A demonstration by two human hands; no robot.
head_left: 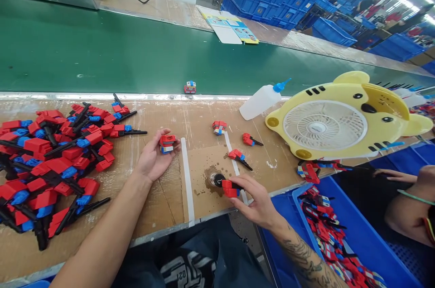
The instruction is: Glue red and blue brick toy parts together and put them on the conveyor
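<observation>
My left hand (152,161) is closed round a toy robot torso (167,143), red on top with white, blue and yellow parts below. Between the fingertips of my right hand (256,202) is a red toy arm (230,188) with a blue end and a black part. That arm is at a small round dark-topped container (216,179), ringed by wet spots on the cardboard; whether they touch I cannot tell. Beyond it lie another torso (219,127) and two loose arms, one nearer (238,156) and one farther (250,139).
A big heap of red toy arms (54,156) covers the left of the bench. One torso (190,87) sits at the green belt (136,52). To the right are a white squeeze bottle (261,101), a yellow fan (322,120), a blue crate (360,229) of toy parts and another person's arm (408,208).
</observation>
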